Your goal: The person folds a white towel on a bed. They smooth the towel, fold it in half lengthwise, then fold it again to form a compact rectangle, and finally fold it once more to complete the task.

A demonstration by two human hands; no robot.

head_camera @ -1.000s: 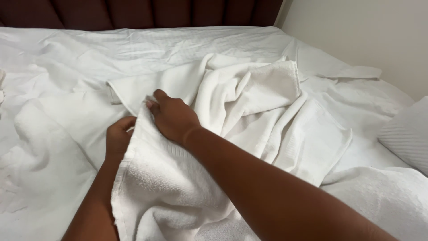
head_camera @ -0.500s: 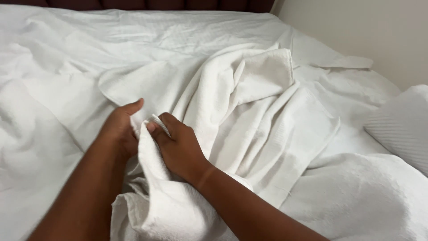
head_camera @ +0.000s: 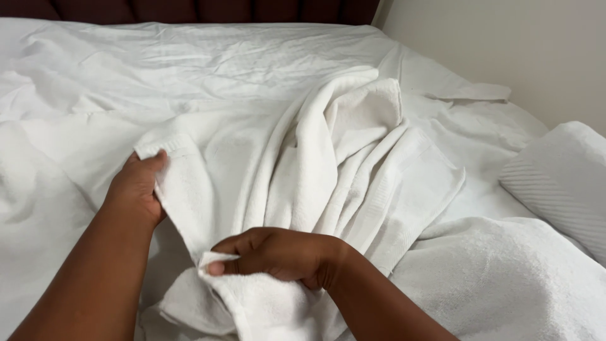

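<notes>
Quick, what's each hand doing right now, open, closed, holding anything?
Left hand: closed, pinching a corner of the white towel on the bed.
Right hand: closed, gripping the same towel's edge nearer the camera.

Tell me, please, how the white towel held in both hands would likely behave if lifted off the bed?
The white towel would probably drape limply: it already bunches in soft folds between the left hand and right hand. Its looped pile suggests a secure, non-slippery grip. It looks thick, so perhaps moderately heavy.

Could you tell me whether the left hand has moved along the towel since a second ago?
Yes. The left hand has slid outward to the towel corner, away from the right hand, leftward relative to the wall.
</notes>
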